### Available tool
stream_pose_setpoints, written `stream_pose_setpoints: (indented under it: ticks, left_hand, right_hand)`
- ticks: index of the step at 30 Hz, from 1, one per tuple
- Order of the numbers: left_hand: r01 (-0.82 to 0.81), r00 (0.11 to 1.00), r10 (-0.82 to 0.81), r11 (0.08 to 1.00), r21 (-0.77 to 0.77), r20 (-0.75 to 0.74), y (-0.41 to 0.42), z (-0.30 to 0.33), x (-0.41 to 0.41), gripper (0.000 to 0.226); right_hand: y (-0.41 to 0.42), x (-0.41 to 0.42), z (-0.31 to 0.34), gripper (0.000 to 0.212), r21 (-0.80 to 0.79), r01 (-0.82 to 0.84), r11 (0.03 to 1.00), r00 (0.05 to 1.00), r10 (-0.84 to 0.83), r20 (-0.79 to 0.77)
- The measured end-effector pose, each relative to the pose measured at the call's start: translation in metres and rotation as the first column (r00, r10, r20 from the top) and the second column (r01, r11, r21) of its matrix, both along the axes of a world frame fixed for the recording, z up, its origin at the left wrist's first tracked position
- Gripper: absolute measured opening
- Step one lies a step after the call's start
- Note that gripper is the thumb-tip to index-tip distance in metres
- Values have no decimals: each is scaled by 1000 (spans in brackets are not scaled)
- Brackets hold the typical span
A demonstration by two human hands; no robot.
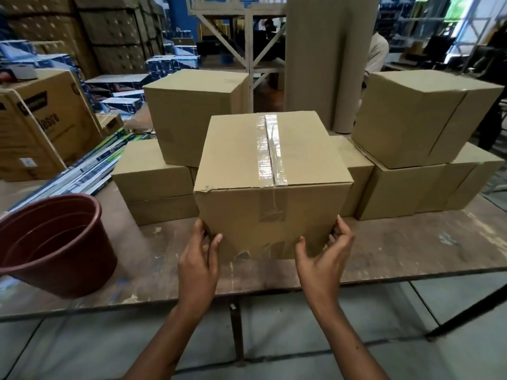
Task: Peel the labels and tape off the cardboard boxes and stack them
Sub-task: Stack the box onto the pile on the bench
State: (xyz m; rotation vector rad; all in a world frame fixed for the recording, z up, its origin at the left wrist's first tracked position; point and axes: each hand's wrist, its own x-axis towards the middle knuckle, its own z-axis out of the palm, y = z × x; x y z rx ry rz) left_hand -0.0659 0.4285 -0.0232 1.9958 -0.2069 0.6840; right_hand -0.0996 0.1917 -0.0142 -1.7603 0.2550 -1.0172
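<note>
The taped box (271, 185) is sitting at the near middle of the worn table (411, 242), clear tape (270, 152) running along its top seam and down the front face. The left hand (199, 259) and right hand (325, 256) are cupping its lower front corners, fingers curled on the cardboard. To peel cleanly, I would be steadying the box with one hand and lifting the tape end on the front face. Stacked plain boxes (189, 113) are standing just behind, a red-brown bucket (55, 242) is sitting to the left, and warehouse cartons (109, 28) are filling the room beyond.
</note>
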Motion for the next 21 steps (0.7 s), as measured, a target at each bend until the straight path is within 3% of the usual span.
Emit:
stream_pose_setpoints:
  ticks: [12,21]
  left_hand:
    - [-63,995,70,994,94,-72,74,-78,-18,57]
    - [-50,977,75,991,127,-202,92,-122,5,53]
  right_hand:
    - [62,-11,-65,79,15,-146,989,968,146,-203]
    - [57,24,-108,65,-52,-278,959,884,234,-405]
